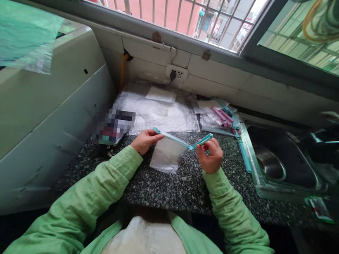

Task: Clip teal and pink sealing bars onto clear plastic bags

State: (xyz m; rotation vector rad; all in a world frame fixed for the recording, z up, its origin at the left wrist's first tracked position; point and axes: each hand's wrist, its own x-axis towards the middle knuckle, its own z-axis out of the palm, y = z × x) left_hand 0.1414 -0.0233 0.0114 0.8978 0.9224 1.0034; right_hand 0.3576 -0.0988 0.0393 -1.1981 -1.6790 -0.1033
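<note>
A long teal bag-sealing clip point(178, 139) is stretched between my two hands, folded apart at its hinge into a V. My left hand point(145, 141) pinches its left arm near the round end. The shorter-looking right arm rises in the closed fingers of my right hand point(210, 155). Below the left arm hangs a small clear plastic bag point(167, 158), its top edge along the clip; whether it is clamped I cannot tell. Behind lies a pile of clear plastic bags point(159, 111). Farther right, purple clips point(223, 116) and more teal ones rest on clear packaging.
Dark speckled countertop point(176, 192) lies under my hands. To the right is a metal sink point(261, 191); a small packet point(321, 209) lies in front of it. A white appliance point(66, 101) stands at left. A pixelated item point(113, 127) sits beside the bags. A wall socket point(177, 74) is behind.
</note>
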